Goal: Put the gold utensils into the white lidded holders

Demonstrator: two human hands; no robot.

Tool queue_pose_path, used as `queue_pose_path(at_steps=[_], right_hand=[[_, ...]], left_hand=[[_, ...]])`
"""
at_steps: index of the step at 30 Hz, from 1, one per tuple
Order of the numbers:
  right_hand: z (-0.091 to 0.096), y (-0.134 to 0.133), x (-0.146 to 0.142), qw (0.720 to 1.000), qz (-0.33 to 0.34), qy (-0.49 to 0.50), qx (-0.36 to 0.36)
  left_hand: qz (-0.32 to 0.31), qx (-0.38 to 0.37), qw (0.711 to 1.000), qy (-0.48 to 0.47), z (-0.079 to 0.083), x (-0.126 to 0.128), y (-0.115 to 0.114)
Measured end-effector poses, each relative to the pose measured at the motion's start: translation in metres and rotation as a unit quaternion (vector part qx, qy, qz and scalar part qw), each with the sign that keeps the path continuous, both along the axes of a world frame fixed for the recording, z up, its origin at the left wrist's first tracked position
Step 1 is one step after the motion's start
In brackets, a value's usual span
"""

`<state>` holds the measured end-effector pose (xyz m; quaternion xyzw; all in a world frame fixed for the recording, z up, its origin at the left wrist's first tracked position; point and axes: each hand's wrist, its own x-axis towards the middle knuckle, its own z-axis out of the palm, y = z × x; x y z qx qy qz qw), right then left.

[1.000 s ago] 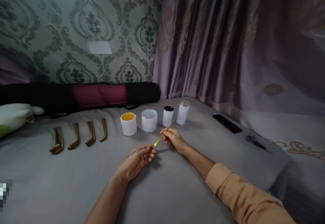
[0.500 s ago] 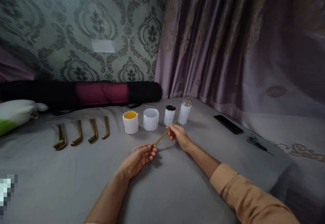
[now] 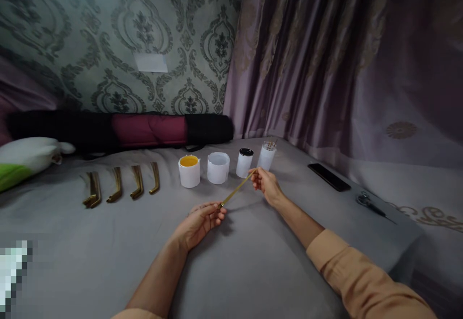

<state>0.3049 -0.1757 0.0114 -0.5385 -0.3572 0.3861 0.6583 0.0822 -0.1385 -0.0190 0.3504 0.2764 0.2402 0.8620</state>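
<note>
A thin gold-coloured strip (image 3: 237, 190) slants up and to the right between my two hands. My left hand (image 3: 202, 220) pinches its lower end, where a small shiny gold piece shows at the fingertips. At the strip's upper end, the thumb and fingers of my right hand (image 3: 266, 184) are closed on it. Just behind the right hand stand a white container with a dark top (image 3: 245, 165) and a taller white container (image 3: 266, 156) with thin sticks poking out. Left of these are a white tub (image 3: 218, 170) and a white tub with yellow contents (image 3: 189, 174).
Several bundles of bent gold-coloured pieces (image 3: 136, 183) lie at the left on the grey sheet (image 3: 119, 246). A black phone (image 3: 328, 177) and a dark pointed tool (image 3: 372, 206) lie at the right. A black and maroon roll (image 3: 148, 130) lines the wall.
My right hand has slid up along the strip to its far end. My left hand keeps its pinch on the lower end. The whole view has shifted slightly.
</note>
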Motion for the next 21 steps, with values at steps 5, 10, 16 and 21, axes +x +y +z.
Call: queue_pose_path(at_steps=[5, 10, 16, 21], right_hand=[[0.0023, -0.0021, 0.0027, 1.000, -0.011, -0.006, 0.003], [0.0042, -0.0044, 0.0024, 1.000, -0.023, -0.012, -0.008], [0.0051, -0.0065, 0.0022, 0.999, -0.028, -0.027, -0.016], [0.0027, -0.0069, 0.0033, 0.999, -0.032, -0.029, -0.019]], left_hand=[[0.001, 0.003, 1.000, 0.002, 0.0016, 0.0002, -0.0012], [0.003, 0.009, 1.000, 0.005, 0.0019, 0.0004, -0.0020], [-0.006, 0.011, 1.000, 0.004, 0.0030, 0.0001, -0.0022], [-0.002, 0.006, 1.000, 0.004, 0.0033, 0.0003, -0.0019]])
